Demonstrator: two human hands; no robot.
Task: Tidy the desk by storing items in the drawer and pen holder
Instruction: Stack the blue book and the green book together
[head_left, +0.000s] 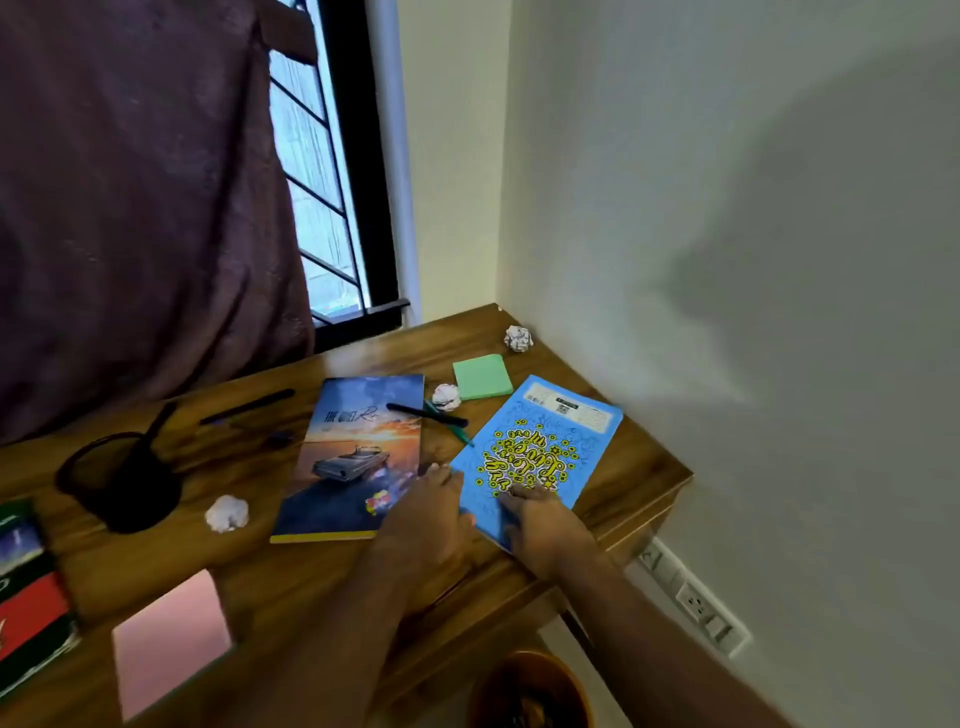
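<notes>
A blue notebook with yellow lettering (550, 441) lies near the desk's right corner. My right hand (545, 525) rests on its near edge, fingers over the cover. My left hand (426, 514) touches the notebook's left edge, thumb at its side. To the left lies a notebook with a car on its cover (353, 457). A black pen (426, 414) and a green pen (449, 426) lie between the two notebooks. A black mesh pen holder (122, 480) stands at the left with one dark pen in it. Another dark pen (247, 406) lies behind it.
Crumpled paper balls (226, 513) (445, 396) (518, 338) dot the wooden desk (639, 467). A green sticky pad (482, 377), a pink pad (169, 644) and stacked books (28, 592) also sit on it. An orange bin (530, 691) stands below. The wall runs along the right.
</notes>
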